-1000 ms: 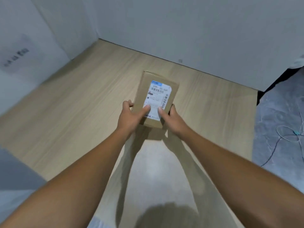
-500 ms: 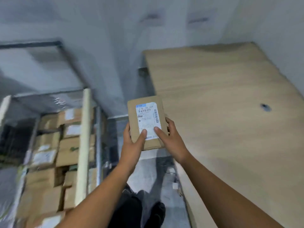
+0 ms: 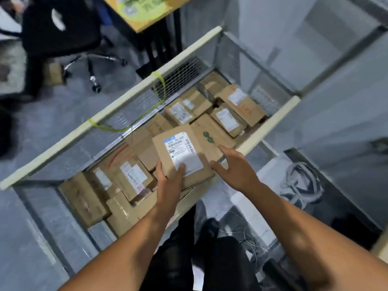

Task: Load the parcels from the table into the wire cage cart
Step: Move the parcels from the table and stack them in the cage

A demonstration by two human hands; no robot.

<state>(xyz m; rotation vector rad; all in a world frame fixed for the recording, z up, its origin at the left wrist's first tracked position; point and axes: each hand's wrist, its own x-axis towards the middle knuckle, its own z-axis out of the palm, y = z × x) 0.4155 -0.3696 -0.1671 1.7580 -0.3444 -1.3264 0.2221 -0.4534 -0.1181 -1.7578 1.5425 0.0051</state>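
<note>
A small brown cardboard parcel (image 3: 181,151) with a white shipping label hangs above the wire cage cart (image 3: 126,95), near the cart's near rail. My left hand (image 3: 168,185) grips its lower left corner, thumb on the label. My right hand (image 3: 235,166) sits at the parcel's right edge with its fingers spread and loose; I cannot tell whether they touch the box. Several labelled cardboard parcels (image 3: 228,118) fill the cart below.
The cart has cream padded top rails (image 3: 270,124) and mesh sides, with a yellow strap (image 3: 159,85) on the far rail. A black office chair (image 3: 63,32) and a yellow-topped table (image 3: 144,11) stand beyond it. A white bag with cords (image 3: 298,181) lies at my right.
I have turned from the wooden table to the cart, carrying the parcel over it. My right hand has loosened from its two-handed hold; my left hand keeps the parcel.
</note>
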